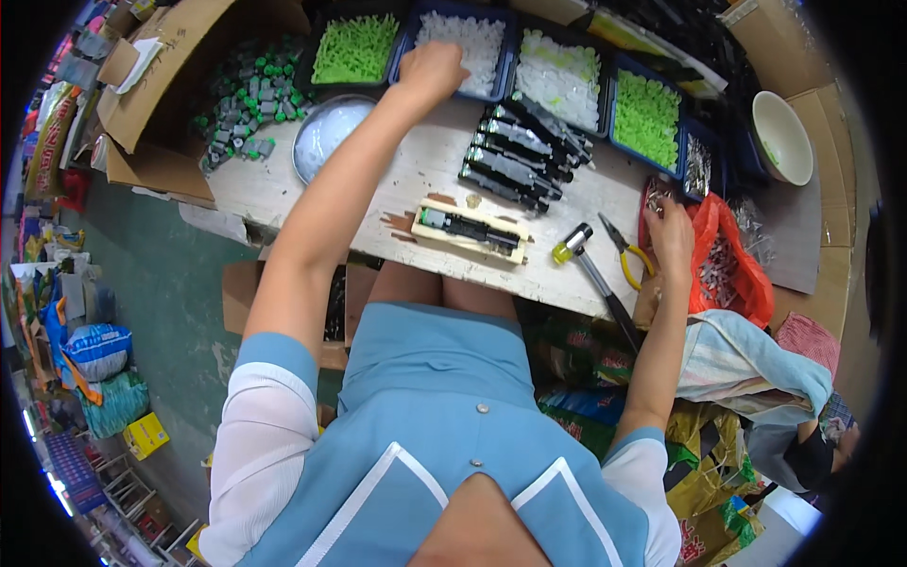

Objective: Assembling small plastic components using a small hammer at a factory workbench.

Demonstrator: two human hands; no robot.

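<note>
Left arm stretched long toward the far edge of the worktop, elbow nearly straight, forearm bare, short blue-cuffed sleeve at the shoulder. Left hand (433, 68) turned palm down at the far edge, fingers curled under and hidden, grip impossible to judge. Right arm bent less, reaching along the right edge of the worktop. Right hand (672, 231) lowered near the right corner, back of hand up, fingers pointing away, fingertips out of sight.

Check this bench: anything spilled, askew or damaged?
Nothing clearly spilled. The tabletop has brown patches of missing surface beside the jig. The hammer handle overhangs the front edge. Left hand is in the white-parts bin; right hand at the red bag.
</note>
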